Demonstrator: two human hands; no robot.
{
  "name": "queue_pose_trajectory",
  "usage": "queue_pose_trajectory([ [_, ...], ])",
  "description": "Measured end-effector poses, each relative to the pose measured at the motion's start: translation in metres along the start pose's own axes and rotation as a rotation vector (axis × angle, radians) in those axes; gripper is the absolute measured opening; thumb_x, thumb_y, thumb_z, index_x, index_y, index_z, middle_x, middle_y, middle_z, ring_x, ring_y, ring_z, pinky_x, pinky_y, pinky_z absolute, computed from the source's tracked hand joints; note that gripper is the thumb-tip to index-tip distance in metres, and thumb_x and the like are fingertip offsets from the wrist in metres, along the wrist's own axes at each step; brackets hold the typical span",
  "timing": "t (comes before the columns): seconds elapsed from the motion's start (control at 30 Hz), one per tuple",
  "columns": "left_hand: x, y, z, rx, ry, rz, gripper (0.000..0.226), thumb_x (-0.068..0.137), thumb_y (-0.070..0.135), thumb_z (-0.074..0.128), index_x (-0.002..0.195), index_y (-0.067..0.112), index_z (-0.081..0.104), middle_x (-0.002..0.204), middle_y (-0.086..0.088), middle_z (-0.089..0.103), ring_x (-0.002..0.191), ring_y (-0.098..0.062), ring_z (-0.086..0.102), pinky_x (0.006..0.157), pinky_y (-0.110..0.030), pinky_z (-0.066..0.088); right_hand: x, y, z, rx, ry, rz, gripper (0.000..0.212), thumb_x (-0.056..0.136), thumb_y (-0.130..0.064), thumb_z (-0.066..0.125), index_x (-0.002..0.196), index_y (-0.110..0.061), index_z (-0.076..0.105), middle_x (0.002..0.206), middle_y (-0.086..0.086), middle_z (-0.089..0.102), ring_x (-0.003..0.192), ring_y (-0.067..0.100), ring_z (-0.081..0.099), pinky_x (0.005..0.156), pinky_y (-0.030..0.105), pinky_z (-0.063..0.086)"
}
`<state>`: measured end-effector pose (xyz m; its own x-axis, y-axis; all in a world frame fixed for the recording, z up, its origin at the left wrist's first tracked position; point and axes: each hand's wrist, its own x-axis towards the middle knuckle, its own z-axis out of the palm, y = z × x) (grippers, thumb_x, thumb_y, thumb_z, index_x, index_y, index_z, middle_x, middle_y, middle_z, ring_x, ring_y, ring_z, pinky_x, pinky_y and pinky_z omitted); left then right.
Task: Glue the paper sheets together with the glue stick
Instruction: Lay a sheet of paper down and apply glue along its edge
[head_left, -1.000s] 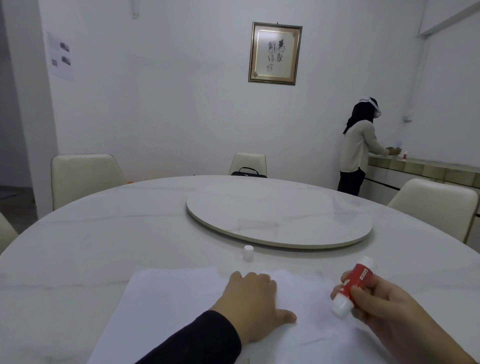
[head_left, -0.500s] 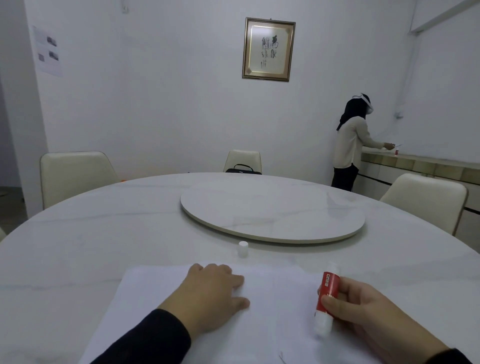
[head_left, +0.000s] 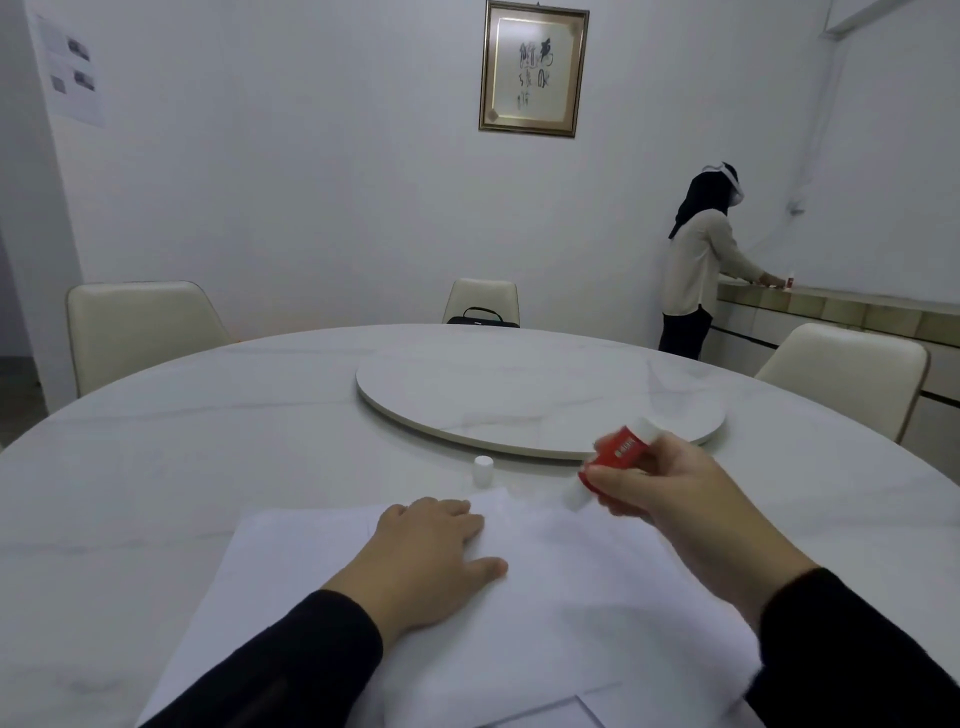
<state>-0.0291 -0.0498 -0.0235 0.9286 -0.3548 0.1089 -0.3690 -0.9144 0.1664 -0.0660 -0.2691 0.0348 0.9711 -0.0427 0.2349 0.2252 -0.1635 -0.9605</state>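
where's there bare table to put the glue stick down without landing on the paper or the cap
Bare marble lies right of the paper sheets, below the turntable rim, and far left of the sheets. It's crowded near the cap, the left hand and the right hand holding the glue stick.

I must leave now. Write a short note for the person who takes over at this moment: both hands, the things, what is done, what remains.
Left hand: flat on the paper sheets, pressing them to the table.
Right hand: holds the red glue stick, uncapped, white tip down at the sheets' far edge.
Cap: upright on the table, just beyond the sheets.
Done: stick opened, sheets laid down.
Left: how much glue is already on cannot be seen; finish gluing, press the sheets together, recap.
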Motion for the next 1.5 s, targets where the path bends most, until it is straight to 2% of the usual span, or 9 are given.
queue_pose_trajectory([
  [0.17, 0.001, 0.000, 0.002, -0.008, -0.018, 0.040, 0.061, 0.090, 0.059, 0.036, 0.141, 0.025, 0.038, 0.155, 0.009, 0.026, 0.143, -0.009, 0.017, 0.112, -0.033, 0.011, 0.035, 0.003, 0.047, -0.214, 0.046, -0.024, 0.019, 0.073, -0.009, 0.075, 0.089, -0.009, 0.064, 0.082, 0.009, 0.071, 0.065, 0.017, 0.063, 0.064, 0.031, 0.054],
  [0.3, 0.001, 0.000, 0.002, -0.026, -0.034, 0.051, 0.058, 0.091, 0.056, 0.035, 0.138, 0.023, 0.041, 0.153, 0.008, 0.030, 0.140, -0.008, 0.022, 0.110, -0.030, 0.011, 0.050, 0.020, 0.069, -0.292, 0.060, 0.002, 0.019, 0.075, -0.015, 0.068, 0.089, -0.004, 0.062, 0.087, 0.015, 0.070, 0.073, 0.024, 0.063, 0.074, 0.040, 0.055],
  [0.43, 0.003, -0.001, 0.002, -0.029, -0.064, 0.037, 0.061, 0.091, 0.058, 0.035, 0.142, 0.025, 0.036, 0.156, 0.010, 0.024, 0.142, -0.007, 0.018, 0.113, -0.032, 0.004, 0.057, 0.033, 0.075, -0.407, 0.050, 0.009, 0.013, 0.079, -0.017, 0.065, 0.087, -0.008, 0.060, 0.090, 0.010, 0.068, 0.084, 0.026, 0.065, 0.071, 0.033, 0.050],
  [0.57, 0.004, -0.003, 0.002, -0.027, -0.088, 0.025, 0.065, 0.090, 0.060, 0.034, 0.147, 0.028, 0.028, 0.158, 0.011, 0.018, 0.144, -0.004, 0.014, 0.115, -0.033, 0.000, 0.059, 0.040, 0.074, -0.502, 0.006, -0.043, 0.008, 0.081, -0.017, 0.064, 0.086, -0.013, 0.059, 0.089, 0.002, 0.065, 0.075, 0.012, 0.057, 0.059, 0.020, 0.039],
  [0.83, -0.002, -0.002, 0.001, -0.058, -0.155, -0.003, 0.078, 0.087, 0.067, 0.034, 0.151, 0.030, 0.009, 0.159, 0.013, 0.004, 0.146, -0.009, 0.004, 0.114, -0.028, 0.006, 0.061, 0.039, 0.067, -0.575, -0.075, -0.070, 0.016, 0.079, -0.021, 0.063, 0.092, -0.012, 0.062, 0.093, 0.002, 0.066, 0.088, 0.021, 0.062, 0.071, 0.029, 0.047],
  [1.1, -0.004, -0.001, -0.001, -0.050, -0.164, 0.002, 0.078, 0.087, 0.068, 0.033, 0.151, 0.029, 0.008, 0.159, 0.015, 0.004, 0.145, -0.004, 0.004, 0.116, -0.030, 0.009, 0.049, 0.032, 0.055, -0.629, -0.161, -0.080, 0.012, 0.078, -0.025, 0.066, 0.086, -0.017, 0.062, 0.084, -0.003, 0.063, 0.066, 0.008, 0.053, 0.057, 0.022, 0.038],
  [1.27, -0.004, -0.001, -0.002, -0.037, -0.165, 0.000, 0.078, 0.087, 0.068, 0.033, 0.151, 0.030, 0.009, 0.159, 0.015, 0.005, 0.145, -0.004, 0.005, 0.117, -0.030, 0.010, 0.019, 0.024, 0.041, -0.596, -0.209, -0.086, 0.012, 0.077, -0.024, 0.069, 0.085, -0.015, 0.065, 0.086, 0.001, 0.068, 0.067, 0.010, 0.054, 0.066, 0.025, 0.043],
  [1.4, -0.003, -0.001, -0.002, -0.030, -0.174, 0.000, 0.077, 0.087, 0.068, 0.033, 0.150, 0.030, 0.010, 0.159, 0.016, 0.006, 0.145, -0.004, 0.006, 0.117, -0.031, 0.010, -0.012, 0.020, 0.027, -0.612, -0.233, -0.135, 0.010, 0.076, -0.028, 0.069, 0.081, -0.019, 0.066, 0.068, -0.017, 0.062, 0.053, 0.000, 0.044, 0.057, 0.017, 0.038],
  [1.5, -0.003, -0.001, -0.001, -0.028, -0.175, -0.004, 0.077, 0.086, 0.069, 0.033, 0.150, 0.031, 0.011, 0.159, 0.016, 0.006, 0.145, -0.005, 0.006, 0.116, -0.030, 0.009, -0.034, 0.018, 0.017, -0.624, -0.242, -0.158, 0.013, 0.076, -0.032, 0.069, 0.082, -0.022, 0.066, 0.061, -0.016, 0.055, 0.052, 0.002, 0.041, 0.056, 0.017, 0.036],
])
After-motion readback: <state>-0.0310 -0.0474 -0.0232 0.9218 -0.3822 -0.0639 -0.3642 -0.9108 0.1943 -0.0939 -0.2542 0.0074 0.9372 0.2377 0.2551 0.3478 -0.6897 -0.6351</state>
